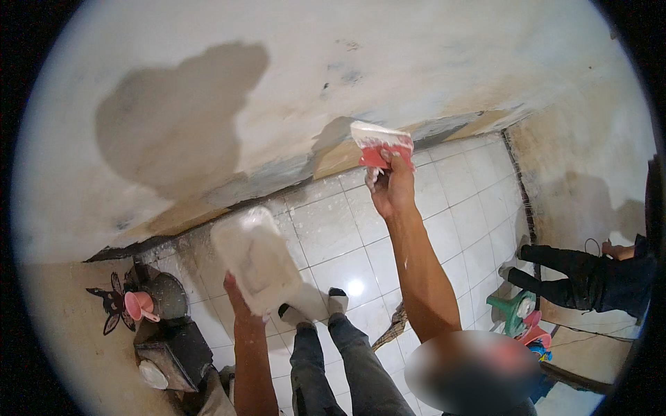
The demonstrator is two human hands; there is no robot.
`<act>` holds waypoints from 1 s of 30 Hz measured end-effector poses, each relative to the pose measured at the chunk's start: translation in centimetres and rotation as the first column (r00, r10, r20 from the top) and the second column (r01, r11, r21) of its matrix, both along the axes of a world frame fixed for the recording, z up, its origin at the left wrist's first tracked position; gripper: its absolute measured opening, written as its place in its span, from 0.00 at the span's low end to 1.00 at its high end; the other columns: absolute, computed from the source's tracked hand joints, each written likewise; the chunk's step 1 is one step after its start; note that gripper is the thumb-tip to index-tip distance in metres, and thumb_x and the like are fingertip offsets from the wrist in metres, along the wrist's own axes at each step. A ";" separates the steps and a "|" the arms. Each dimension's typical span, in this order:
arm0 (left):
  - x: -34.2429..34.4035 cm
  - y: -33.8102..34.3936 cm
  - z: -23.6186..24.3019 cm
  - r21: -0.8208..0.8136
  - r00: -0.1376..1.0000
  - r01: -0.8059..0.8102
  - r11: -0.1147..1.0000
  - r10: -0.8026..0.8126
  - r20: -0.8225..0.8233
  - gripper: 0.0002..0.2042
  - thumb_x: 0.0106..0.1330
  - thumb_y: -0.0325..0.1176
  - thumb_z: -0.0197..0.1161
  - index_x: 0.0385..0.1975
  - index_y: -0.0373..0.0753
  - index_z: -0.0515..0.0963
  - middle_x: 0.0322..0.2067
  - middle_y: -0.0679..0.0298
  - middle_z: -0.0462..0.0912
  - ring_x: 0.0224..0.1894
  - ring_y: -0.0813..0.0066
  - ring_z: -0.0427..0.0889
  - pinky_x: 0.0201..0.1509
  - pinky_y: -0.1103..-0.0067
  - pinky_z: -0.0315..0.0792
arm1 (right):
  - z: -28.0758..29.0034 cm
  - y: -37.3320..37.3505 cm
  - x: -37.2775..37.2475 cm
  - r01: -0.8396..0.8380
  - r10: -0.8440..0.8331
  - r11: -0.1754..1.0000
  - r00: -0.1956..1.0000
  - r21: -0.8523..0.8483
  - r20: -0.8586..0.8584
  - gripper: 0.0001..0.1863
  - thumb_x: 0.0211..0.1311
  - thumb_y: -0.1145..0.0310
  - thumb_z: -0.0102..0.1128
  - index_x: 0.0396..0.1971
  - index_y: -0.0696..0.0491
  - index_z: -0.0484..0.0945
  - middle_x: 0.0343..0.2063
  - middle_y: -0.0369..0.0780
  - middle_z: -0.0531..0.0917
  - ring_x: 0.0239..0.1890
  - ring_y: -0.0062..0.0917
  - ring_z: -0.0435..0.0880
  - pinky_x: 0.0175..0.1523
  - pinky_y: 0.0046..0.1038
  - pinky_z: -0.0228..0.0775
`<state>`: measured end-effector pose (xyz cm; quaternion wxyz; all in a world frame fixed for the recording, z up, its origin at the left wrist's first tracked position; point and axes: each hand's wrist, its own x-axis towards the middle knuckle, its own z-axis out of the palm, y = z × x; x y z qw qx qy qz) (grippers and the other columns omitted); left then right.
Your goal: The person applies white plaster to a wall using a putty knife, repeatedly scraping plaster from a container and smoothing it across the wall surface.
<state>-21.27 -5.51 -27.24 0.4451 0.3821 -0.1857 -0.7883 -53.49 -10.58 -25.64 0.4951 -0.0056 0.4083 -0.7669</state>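
My left hand [239, 298] grips the side of a whitish plastic tub [281, 286], which has pale, pasty material in it and hangs above the floor by my feet. Pinched between the thumb and fingers of my right hand [390, 186] is a red putty spreader [381, 154], its far edge coated in white paste. White smears mark those fingers too. The spreader is close to the lower part of the patchy wall [291, 97]; I cannot tell whether it touches.
White tiles [340, 229] cover the floor. At left are a dark box-like object [173, 353], a pink dipper [141, 305] and a round grey vessel [168, 295]. A person in dark clothes [583, 277] is at right, near a green object [510, 308]. A blurred patch covers the lower right.
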 end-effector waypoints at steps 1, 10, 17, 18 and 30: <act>0.0 0.6 0.2 0.043 0.996 -0.077 0.996 0.075 0.049 0.36 0.60 0.61 0.51 0.63 0.42 0.61 0.55 0.58 0.71 0.54 0.59 0.75 0.52 0.62 0.76 | -0.3 -0.8 -1.1 -0.027 0.025 0.999 0.998 -0.035 -0.061 0.10 0.60 0.72 0.51 0.42 0.49 0.72 0.37 0.33 0.78 0.36 0.19 0.78 0.32 0.21 0.70; 1.0 5.9 1.7 0.079 0.960 -0.198 0.977 0.177 0.218 0.33 0.60 0.60 0.52 0.62 0.47 0.62 0.54 0.57 0.71 0.54 0.55 0.73 0.49 0.60 0.77 | 4.6 -9.5 -6.8 -0.154 0.151 0.988 0.963 0.004 -0.224 0.04 0.58 0.71 0.46 0.26 0.52 0.70 0.24 0.37 0.76 0.23 0.22 0.74 0.24 0.20 0.66; 3.3 8.6 0.7 0.140 0.974 -0.225 0.964 0.224 0.022 0.36 0.59 0.61 0.54 0.63 0.46 0.61 0.57 0.58 0.67 0.55 0.55 0.71 0.54 0.58 0.73 | 20.5 -8.2 -0.4 -0.205 0.141 0.976 0.850 -0.072 -0.507 0.04 0.57 0.71 0.51 0.25 0.53 0.72 0.22 0.37 0.77 0.22 0.21 0.74 0.23 0.24 0.59; 2.9 8.8 0.6 0.142 0.972 -0.233 0.962 0.230 0.041 0.36 0.59 0.61 0.54 0.63 0.45 0.61 0.57 0.59 0.67 0.56 0.55 0.70 0.54 0.58 0.73 | 20.3 -6.7 -0.5 -0.207 0.145 0.976 0.847 -0.066 -0.511 0.04 0.57 0.71 0.51 0.25 0.53 0.72 0.22 0.37 0.77 0.22 0.21 0.74 0.23 0.24 0.59; 4.0 10.9 1.1 0.172 0.965 -0.253 0.952 0.236 0.114 0.31 0.64 0.59 0.46 0.61 0.44 0.62 0.54 0.58 0.71 0.51 0.57 0.76 0.47 0.61 0.78 | -1.2 -1.1 -7.4 0.109 -0.010 0.973 0.901 0.203 -0.434 0.15 0.56 0.75 0.53 0.44 0.53 0.73 0.37 0.37 0.80 0.38 0.26 0.80 0.41 0.33 0.75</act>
